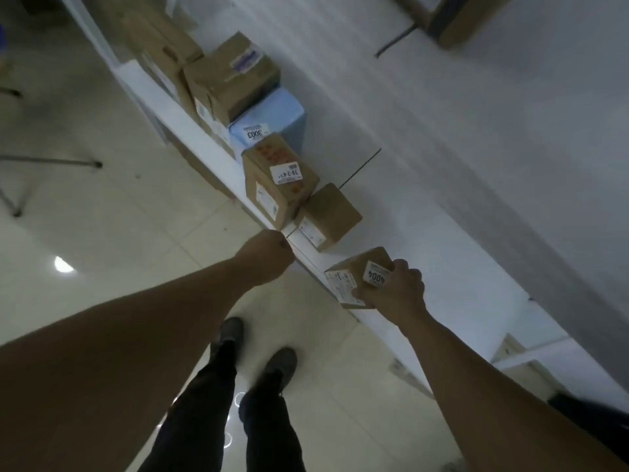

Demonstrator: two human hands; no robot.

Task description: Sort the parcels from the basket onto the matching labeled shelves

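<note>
My right hand (396, 291) grips a small brown parcel (350, 272) with a white label reading 4004; the parcel sits on the front edge of the white shelf (442, 253). My left hand (267, 258) is a closed fist just in front of the shelf edge, holding nothing that I can see. Further left along the shelf stand a plain brown box (328, 216), a brown box (277, 180) with a white label, and a blue box (272, 117) labelled 3003. The basket is out of view.
More brown cartons (231, 78) are stacked on and behind the blue box at the shelf's far left. Another carton (466, 18) sits on the shelf above. Below me are my legs and shoes (258, 349) on a pale tiled floor. Metal stand legs (51, 161) are at the left.
</note>
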